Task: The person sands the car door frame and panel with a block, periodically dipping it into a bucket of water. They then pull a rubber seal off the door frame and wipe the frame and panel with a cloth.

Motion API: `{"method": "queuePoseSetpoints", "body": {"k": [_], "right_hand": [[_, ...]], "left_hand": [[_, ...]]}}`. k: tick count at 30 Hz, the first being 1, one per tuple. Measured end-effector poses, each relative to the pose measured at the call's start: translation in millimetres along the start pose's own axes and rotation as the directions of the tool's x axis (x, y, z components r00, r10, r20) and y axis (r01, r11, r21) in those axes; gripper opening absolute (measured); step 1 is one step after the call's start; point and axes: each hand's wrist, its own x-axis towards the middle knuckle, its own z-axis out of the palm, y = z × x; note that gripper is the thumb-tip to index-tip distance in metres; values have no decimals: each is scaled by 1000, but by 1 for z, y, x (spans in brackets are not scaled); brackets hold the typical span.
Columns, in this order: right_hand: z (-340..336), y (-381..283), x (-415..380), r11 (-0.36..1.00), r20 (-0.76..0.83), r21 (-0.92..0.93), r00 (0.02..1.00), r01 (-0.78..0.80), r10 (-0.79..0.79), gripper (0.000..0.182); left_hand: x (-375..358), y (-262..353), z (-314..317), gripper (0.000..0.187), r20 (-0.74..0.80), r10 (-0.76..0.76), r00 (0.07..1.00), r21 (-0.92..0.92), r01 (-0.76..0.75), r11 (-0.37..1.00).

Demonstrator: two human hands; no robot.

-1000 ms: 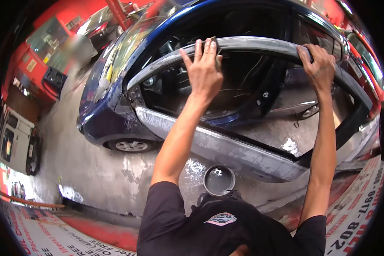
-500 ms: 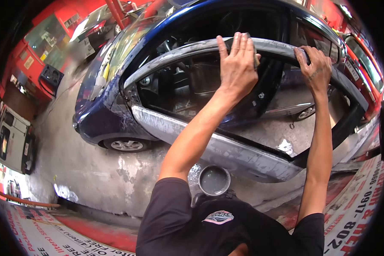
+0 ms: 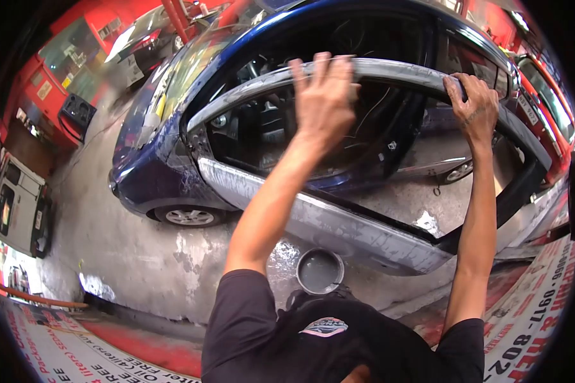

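Note:
An open car door with patchy grey, sanded-looking paint stands in front of me. My left hand lies over the top of its window frame, smeared by motion. A small dark pad with a tan edge shows beside those fingers in the earlier view; now it is mostly hidden under the hand. Farther back along the same frame, my right hand curls its fingers over the edge and grips it. Below the door, close to my body, is a round bucket of greyish liquid.
The blue car stands behind the door, its front wheel at left. A pale van and a black boxy object are farther left. A red vehicle is at right. Printed banners lie along the near side.
My left hand has slid to the left along the top of the window frame, toward the car's front. My right hand keeps its grip in nearly the same place.

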Motion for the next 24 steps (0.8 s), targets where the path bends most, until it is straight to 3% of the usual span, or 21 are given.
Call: {"method": "queuePoseSetpoints", "body": {"k": [2,4,6,8,10,14,16,19,22,24], "right_hand": [[-3,-2,-1,999,32,-49,999,-10,11,39],[-7,-2,-2,997,69,-64,996,-46,50,38],[-6,-3,3,997,98,-68,994,-44,50,38],[-2,4,-2,999,72,-37,997,-6,9,38],[-1,5,-4,1000,50,-6,999,18,-18,38],[1,2,-3,999,56,-34,998,-6,7,39],[-3,-2,1,998,100,-46,993,-51,56,40],[1,8,1,999,77,-35,996,-35,37,39],[2,8,1,999,91,-31,996,-21,24,38],[0,7,-1,999,95,-21,995,-29,31,39]], "left_hand": [[-23,-35,3,44,-37,-96,995,117,99,988],[-14,-11,15,46,-39,-157,987,78,160,984],[11,32,9,47,-17,-68,998,-79,67,995],[13,46,31,47,-80,-3,997,-94,-5,996],[4,19,9,45,-37,-6,999,-62,4,998],[-44,-66,2,42,-54,-292,955,106,296,949],[-28,-48,11,45,-68,-322,944,88,327,941],[-13,-8,21,43,-101,-155,983,-7,155,988],[-30,-51,-4,43,-33,-130,991,64,132,989],[-43,-80,-10,42,-55,-252,966,97,257,962]]}}
